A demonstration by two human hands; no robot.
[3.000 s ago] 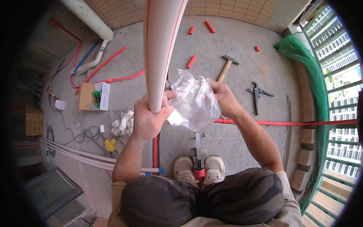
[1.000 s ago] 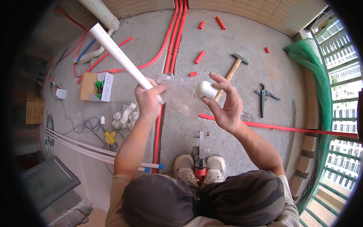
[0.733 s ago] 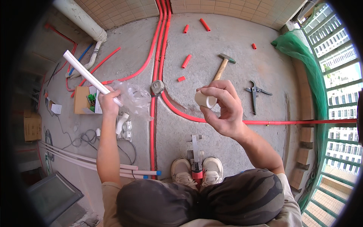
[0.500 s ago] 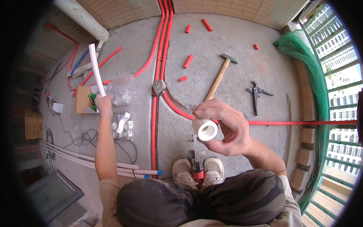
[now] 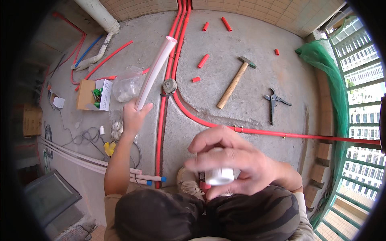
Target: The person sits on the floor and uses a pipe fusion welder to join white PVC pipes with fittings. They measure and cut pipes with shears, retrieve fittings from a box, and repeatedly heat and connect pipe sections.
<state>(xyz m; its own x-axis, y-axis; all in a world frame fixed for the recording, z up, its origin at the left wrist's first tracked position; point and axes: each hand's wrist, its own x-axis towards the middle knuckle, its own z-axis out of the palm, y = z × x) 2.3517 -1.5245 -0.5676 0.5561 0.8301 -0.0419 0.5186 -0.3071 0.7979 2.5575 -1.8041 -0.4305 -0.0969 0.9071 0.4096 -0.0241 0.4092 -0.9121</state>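
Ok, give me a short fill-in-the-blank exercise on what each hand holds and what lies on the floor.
1. The left hand grips a long white ____.
2. The right hand holds a short white ____.
3. The wooden-handled tool on the concrete floor is a ____.

Missing words: pipe; fitting; hammer.

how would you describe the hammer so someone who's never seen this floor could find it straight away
Start at the bundle of red pipes running down the concrete floor from the tiled wall. Just to their right, among short red pipe offcuts, lies the hammer, left of the black pliers. It alone has a long pale wooden handle with a dark metal head.
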